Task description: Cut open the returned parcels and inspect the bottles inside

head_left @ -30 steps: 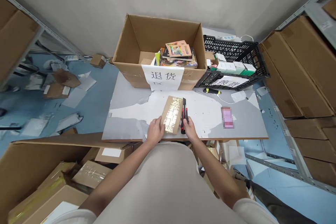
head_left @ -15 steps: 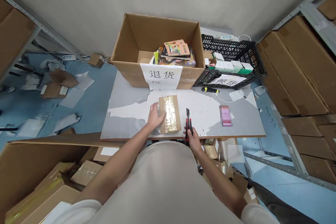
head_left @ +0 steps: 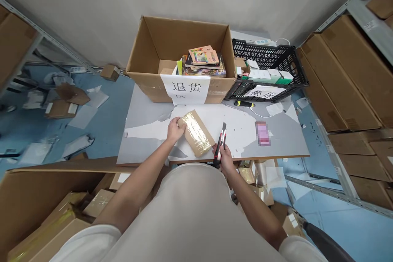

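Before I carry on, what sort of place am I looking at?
Likely a parcel stockroom, perhaps its returns station: large cartons are stacked at the right, the open box holding books bears a sign reading 退货 (returns), and the right hand holds a utility knife beside a taped package.

"退货" on carton [head_left: 150,88], "换货" on crate [head_left: 284,58]

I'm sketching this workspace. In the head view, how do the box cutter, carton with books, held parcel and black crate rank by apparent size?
1. carton with books
2. black crate
3. held parcel
4. box cutter
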`<state>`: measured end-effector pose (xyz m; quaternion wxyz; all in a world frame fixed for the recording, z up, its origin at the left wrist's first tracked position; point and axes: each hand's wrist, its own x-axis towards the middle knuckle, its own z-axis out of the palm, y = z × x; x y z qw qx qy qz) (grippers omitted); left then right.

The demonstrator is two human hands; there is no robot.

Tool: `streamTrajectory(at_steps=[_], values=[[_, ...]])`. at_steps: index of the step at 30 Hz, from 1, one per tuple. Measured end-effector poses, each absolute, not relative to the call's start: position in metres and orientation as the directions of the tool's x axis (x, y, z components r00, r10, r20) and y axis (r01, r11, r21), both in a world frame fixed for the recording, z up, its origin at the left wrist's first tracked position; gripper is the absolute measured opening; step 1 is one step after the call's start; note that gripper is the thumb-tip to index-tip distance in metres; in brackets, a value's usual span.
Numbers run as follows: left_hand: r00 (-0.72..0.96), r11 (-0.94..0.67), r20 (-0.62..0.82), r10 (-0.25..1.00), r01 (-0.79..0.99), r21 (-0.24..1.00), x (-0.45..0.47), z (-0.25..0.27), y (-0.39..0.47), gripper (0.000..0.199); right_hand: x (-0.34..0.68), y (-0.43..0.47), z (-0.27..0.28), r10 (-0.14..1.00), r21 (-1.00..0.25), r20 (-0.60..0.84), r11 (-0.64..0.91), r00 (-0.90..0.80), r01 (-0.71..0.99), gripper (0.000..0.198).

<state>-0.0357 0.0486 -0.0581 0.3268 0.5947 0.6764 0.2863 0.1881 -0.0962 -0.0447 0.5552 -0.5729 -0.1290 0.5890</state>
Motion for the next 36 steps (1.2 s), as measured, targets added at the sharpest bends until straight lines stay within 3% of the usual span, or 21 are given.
streamTrajectory(at_steps=[3, 9, 12, 14, 16, 19, 21, 23, 27, 36], values=[[-0.216, 0.204, -0.091, 0.972, 0.588, 0.783, -0.047, -0.058, 0.003, 0.035, 0.203, -0.066, -0.047, 0.850, -0.860, -0.426, -0.274, 0.310, -0.430, 0.038], [-0.253, 0.318, -0.220, 0.942, 0.462, 0.828, -0.054, -0.062, -0.054, 0.040, 0.215, -0.024, -0.046, 0.903, -0.896, -0.355, -0.255, 0.241, -0.365, 0.041], [-0.271, 0.324, -0.210, 0.939, 0.498, 0.804, -0.052, -0.060, -0.051, 0.038, 0.214, -0.023, -0.045, 0.916, -0.913, -0.336, -0.260, 0.219, -0.314, 0.042], [-0.267, 0.264, -0.126, 0.955, 0.581, 0.770, -0.050, -0.057, -0.045, 0.040, 0.216, -0.027, -0.043, 0.918, -0.926, -0.333, -0.276, 0.215, -0.257, 0.044], [-0.206, 0.135, 0.012, 0.978, 0.683, 0.718, -0.048, -0.052, -0.039, 0.045, 0.223, -0.035, -0.041, 0.914, -0.938, -0.337, -0.303, 0.226, -0.171, 0.044], [0.093, -0.154, 0.133, 0.987, 0.790, 0.593, -0.043, -0.043, -0.026, 0.056, 0.237, -0.053, -0.037, 0.898, -0.929, -0.362, -0.371, 0.248, -0.011, 0.043], [0.339, -0.340, 0.094, 0.936, 0.806, 0.484, -0.038, -0.035, -0.015, 0.067, 0.246, -0.067, -0.035, 0.890, -0.905, -0.398, -0.420, 0.220, 0.063, 0.044], [0.484, -0.451, 0.012, 0.875, 0.806, 0.384, -0.031, -0.029, -0.005, 0.086, 0.253, -0.081, -0.033, 0.881, -0.884, -0.442, -0.460, 0.167, 0.087, 0.047], [0.505, -0.466, -0.074, 0.860, 0.836, 0.289, -0.021, -0.024, 0.004, 0.107, 0.259, -0.099, -0.029, 0.852, -0.849, -0.516, -0.523, 0.090, 0.083, 0.065], [0.479, -0.441, -0.024, 0.878, 0.826, 0.351, -0.020, -0.027, 0.005, 0.108, 0.264, -0.103, -0.020, 0.842, -0.829, -0.532, -0.540, 0.094, 0.146, 0.072]])
